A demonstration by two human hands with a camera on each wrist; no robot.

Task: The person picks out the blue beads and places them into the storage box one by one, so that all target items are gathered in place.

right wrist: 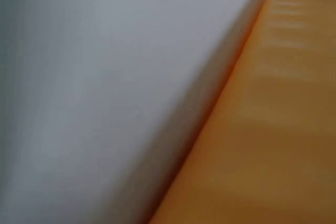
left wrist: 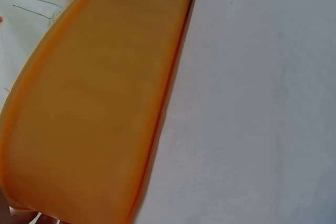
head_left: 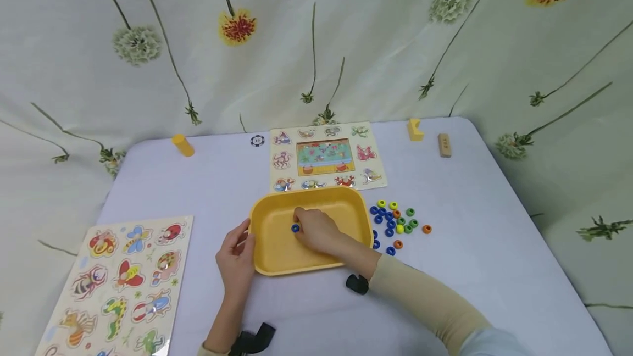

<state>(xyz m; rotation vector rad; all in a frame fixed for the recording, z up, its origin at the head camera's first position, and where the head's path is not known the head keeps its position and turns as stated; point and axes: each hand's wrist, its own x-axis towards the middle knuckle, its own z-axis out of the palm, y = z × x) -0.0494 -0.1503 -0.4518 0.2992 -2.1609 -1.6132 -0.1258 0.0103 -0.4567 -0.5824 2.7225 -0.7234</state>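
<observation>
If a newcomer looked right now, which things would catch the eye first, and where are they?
Probably the yellow tray, central on the table: the right hand reaches in at a blue bead, and the left hand touches the tray's left end. Next, perhaps, the coloured beads just right of the tray, and the bug picture board at front left.

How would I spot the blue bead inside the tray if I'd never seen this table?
On the pale table sits a yellow tray. Inside it, next to the right hand, is a small, ring-shaped blue bead. It's the only bead visible inside; the others are scattered beyond the tray's right end.
</observation>
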